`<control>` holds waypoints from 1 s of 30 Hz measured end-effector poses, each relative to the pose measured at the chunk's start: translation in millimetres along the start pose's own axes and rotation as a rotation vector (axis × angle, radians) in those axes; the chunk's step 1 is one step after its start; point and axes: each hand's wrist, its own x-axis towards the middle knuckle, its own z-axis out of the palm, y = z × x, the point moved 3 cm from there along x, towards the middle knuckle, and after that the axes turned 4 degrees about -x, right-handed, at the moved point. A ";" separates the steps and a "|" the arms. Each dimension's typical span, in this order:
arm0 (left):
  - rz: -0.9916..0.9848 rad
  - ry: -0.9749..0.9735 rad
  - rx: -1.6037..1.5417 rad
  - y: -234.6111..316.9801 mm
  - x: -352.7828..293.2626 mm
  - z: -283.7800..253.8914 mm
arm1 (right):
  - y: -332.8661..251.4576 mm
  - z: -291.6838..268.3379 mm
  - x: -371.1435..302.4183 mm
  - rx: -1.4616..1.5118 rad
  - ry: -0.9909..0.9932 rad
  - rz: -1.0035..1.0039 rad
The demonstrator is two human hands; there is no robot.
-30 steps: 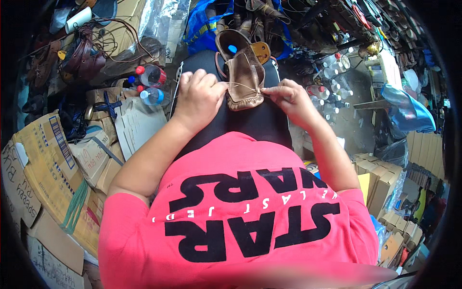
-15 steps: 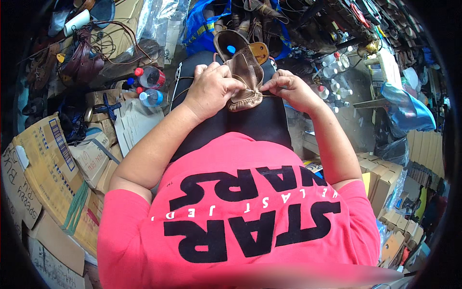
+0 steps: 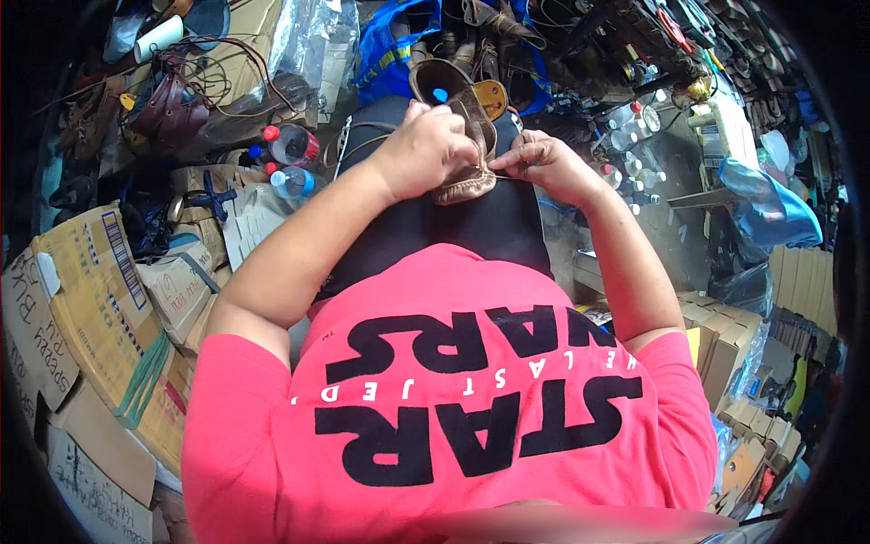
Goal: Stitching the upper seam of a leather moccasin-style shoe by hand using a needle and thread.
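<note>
A brown leather moccasin (image 3: pixel 467 191) rests across my lap, its gathered toe seam turned toward me. My left hand (image 3: pixel 426 152) is closed over the shoe's left side and pinches a light-brown thread (image 3: pixel 370 143), which trails out to the left; its fingertips are partly hidden. At the other end of the seam, my right hand (image 3: pixel 548 167) pinches the thread between thumb and forefinger, close against the leather. Just beyond lies the shoe's dark open heel part (image 3: pixel 438 82), with a tan leather piece (image 3: pixel 490 98) beside it.
Bottles (image 3: pixel 294 181) stand to my left, and more bottles (image 3: pixel 634 177) to my right. A blue bag (image 3: pixel 385 59) with shoes lies ahead. Cardboard boxes (image 3: pixel 95 299) are stacked at left. Dark red leather pieces with cords (image 3: pixel 172 109) lie at far left.
My left hand has moved right and turned over the seam, now covering more of the shoe. My right hand stays almost where it was.
</note>
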 end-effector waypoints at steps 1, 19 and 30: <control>0.013 0.043 0.033 7.1 -4.8 -1.3 | -5.0 1.6 -3.3 -0.098 0.036 -0.002; -0.536 -0.005 -0.201 13.9 -11.0 10.2 | -17.1 20.3 -5.7 0.149 0.213 0.179; -0.263 -0.042 0.080 26.5 -25.6 -13.4 | -2.1 10.7 -14.3 0.193 0.178 0.064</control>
